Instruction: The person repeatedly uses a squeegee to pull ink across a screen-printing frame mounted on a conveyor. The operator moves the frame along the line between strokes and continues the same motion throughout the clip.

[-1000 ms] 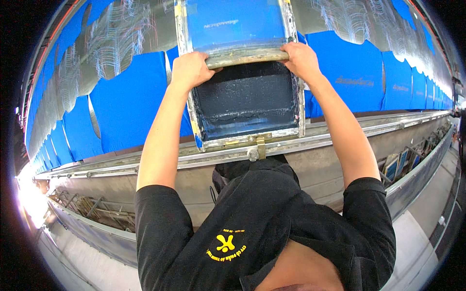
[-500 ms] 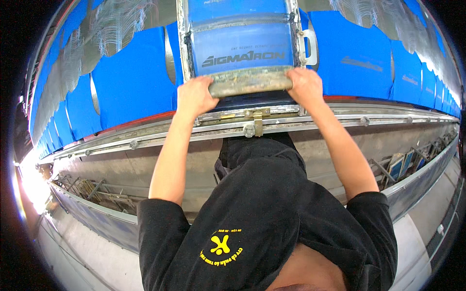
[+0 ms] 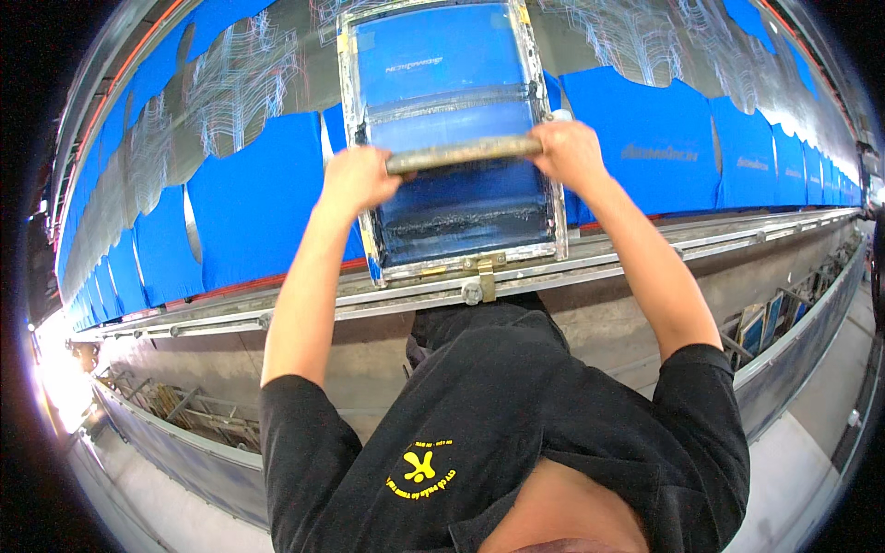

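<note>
Both my hands grip a squeegee [image 3: 466, 155] by its long bar, one at each end. My left hand [image 3: 361, 177] closes round the left end and my right hand [image 3: 568, 153] round the right end. The bar lies crosswise over a printing screen [image 3: 403, 273] with a worn metal frame and blue mesh. Dark ink [image 3: 466, 224] streaks the mesh on the near side of the bar; where the blade meets the mesh is hidden. Beneath the screen lies blue fabric [image 3: 263, 207], and a brass-coloured bracket [image 3: 487, 280] meets the frame's near edge.
A metal rail [image 3: 387, 299] with round knobs runs along the table's near edge. Blue cut pieces, one with a dark printed mark [image 3: 659, 153], line the grey table [image 3: 235, 78] on both sides. Below, a long trough [image 3: 198, 447] holds several frames.
The squeegee has moved away from me along the screen, and its bar has tipped so less of its face shows. More dark mesh shows near me. The whole view has shifted.
</note>
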{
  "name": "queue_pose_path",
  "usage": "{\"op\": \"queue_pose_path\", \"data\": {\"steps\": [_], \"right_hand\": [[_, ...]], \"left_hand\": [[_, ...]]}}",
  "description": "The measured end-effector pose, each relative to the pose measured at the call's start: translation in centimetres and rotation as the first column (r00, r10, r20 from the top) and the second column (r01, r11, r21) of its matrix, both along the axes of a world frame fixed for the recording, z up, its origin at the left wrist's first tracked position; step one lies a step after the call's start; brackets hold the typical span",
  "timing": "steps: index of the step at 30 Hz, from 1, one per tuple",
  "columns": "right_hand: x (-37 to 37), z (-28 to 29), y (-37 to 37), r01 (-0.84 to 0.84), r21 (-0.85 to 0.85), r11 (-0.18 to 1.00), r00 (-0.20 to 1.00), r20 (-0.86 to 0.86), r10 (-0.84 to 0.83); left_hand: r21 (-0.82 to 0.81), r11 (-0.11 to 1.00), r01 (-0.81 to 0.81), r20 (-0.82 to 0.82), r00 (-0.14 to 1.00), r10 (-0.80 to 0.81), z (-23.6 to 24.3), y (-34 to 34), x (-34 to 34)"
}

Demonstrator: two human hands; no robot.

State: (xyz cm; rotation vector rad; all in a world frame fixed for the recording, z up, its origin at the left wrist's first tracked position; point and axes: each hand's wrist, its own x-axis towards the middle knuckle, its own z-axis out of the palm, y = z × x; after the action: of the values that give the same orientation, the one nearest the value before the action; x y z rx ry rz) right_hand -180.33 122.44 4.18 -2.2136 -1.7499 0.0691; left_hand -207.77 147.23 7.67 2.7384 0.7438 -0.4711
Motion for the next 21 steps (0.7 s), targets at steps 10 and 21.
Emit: {"op": "queue_pose_path", "data": {"steps": [10, 21], "right_hand": [[5.3, -4.1, 8.7, 0.114, -0.223, 0.968, 0.993, -0.004, -0.117], [-1.6, -3.7, 1.2, 0.141, -0.226, 0.964, 0.989, -0.016, -0.149]], "left_hand": [[-0.01, 0.998, -0.07, -0.044, 0.997, 0.069, -3.4, 7.1, 6.9], [-0.002, 0.992, -0.127, -0.066, 0.99, 0.127, -3.4, -0.6, 0.5]]}}
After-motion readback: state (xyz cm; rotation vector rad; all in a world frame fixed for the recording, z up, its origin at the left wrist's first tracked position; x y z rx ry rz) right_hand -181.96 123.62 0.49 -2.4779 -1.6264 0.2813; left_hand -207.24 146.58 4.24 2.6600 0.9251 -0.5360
